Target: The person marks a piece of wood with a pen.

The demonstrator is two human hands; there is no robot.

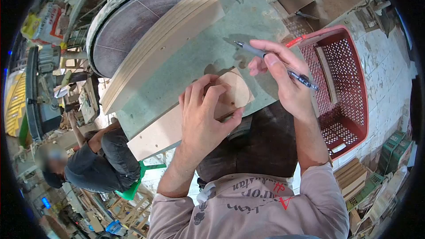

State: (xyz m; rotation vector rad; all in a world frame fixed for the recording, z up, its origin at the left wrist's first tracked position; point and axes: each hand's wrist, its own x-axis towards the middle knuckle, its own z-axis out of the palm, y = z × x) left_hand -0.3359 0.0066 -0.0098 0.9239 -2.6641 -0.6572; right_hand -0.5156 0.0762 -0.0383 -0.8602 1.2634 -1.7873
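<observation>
My left hand (204, 110) presses its curled fingers and thumb around a small rounded wooden piece (235, 89). This piece lies at the near edge of the green table (195, 62), over a pale board (155, 135). In my right hand (287, 77) is a grey pen (251, 48), its tip pointing up and left, above the table and apart from the wood. A second, dark patterned pen (303, 80) sticks out behind the same hand. Beyond my left hand, a stack of curved boards (164, 35) rests on the table.
A round sanding disc (133, 26) stands behind the curved boards. A red perforated basket (364, 88) holding a wooden strip is at the right. At the lower left, another person (95, 163) sits on a green stool (133, 188). Stacked wood (352, 177) lies at the lower right.
</observation>
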